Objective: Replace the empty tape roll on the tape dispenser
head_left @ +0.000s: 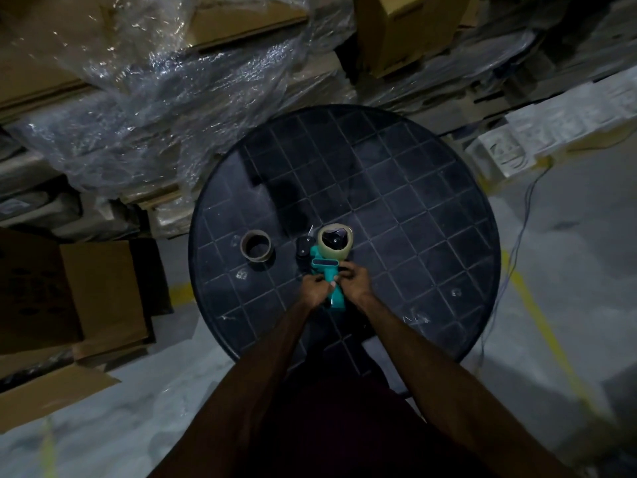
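A teal tape dispenser [327,270] lies on the round black table [413,208], its handle pointing toward me. A full roll of pale tape [335,243] sits on its hub. My left hand [314,288] and my right hand [355,281] both curl their fingers round the handle from either side. The empty brown cardboard tape core [255,250] lies flat on the table to the left of the dispenser, apart from it. A small black part of the dispenser [305,250] shows beside the roll.
Cardboard boxes [100,298] stand on the floor at the left. Plastic-wrapped stacks [165,98] rise behind the table. A thin cable [517,236] runs down the floor at the right, near yellow floor lines [537,305].
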